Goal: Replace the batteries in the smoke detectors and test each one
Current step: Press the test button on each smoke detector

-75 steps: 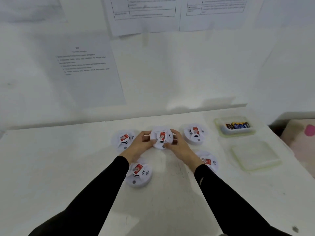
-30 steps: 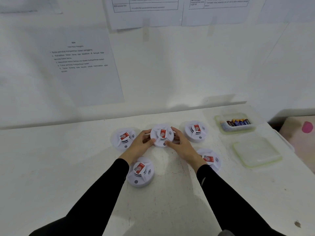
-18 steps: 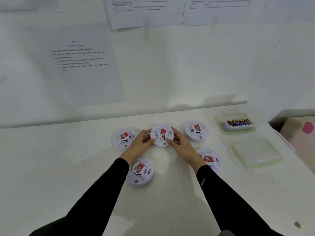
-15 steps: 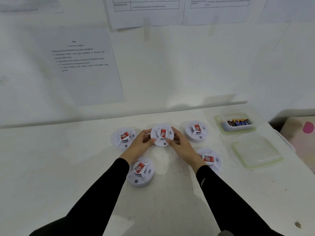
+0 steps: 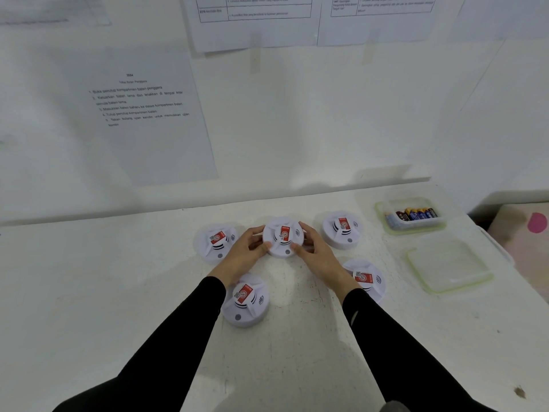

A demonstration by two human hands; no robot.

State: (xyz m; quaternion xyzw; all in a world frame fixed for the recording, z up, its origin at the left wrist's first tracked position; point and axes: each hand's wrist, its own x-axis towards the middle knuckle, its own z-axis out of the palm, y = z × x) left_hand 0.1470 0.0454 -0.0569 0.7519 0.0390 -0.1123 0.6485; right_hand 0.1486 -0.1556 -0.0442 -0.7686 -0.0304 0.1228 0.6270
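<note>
Several round white smoke detectors with red labels lie on the white table (image 5: pixel 89 292). The middle back detector (image 5: pixel 283 237) is gripped from both sides, by my left hand (image 5: pixel 244 254) on its left rim and my right hand (image 5: pixel 315 253) on its right rim. It looks held slightly above the table. Other detectors lie at the back left (image 5: pixel 216 242), back right (image 5: pixel 342 229), front left (image 5: pixel 246 300) and front right (image 5: pixel 367 280), the last partly hidden by my right wrist. A clear tub of batteries (image 5: pixel 411 216) stands at the right.
The tub's clear lid (image 5: pixel 448 264) lies on the table in front of it. Printed sheets (image 5: pixel 139 111) are taped to the wall behind. The table's right edge runs close to the lid, with a pink surface (image 5: pixel 528 233) beyond it.
Both hands have kept their hold on the middle detector in nearly the same spot. The view has tilted down slightly since the earliest frame.
</note>
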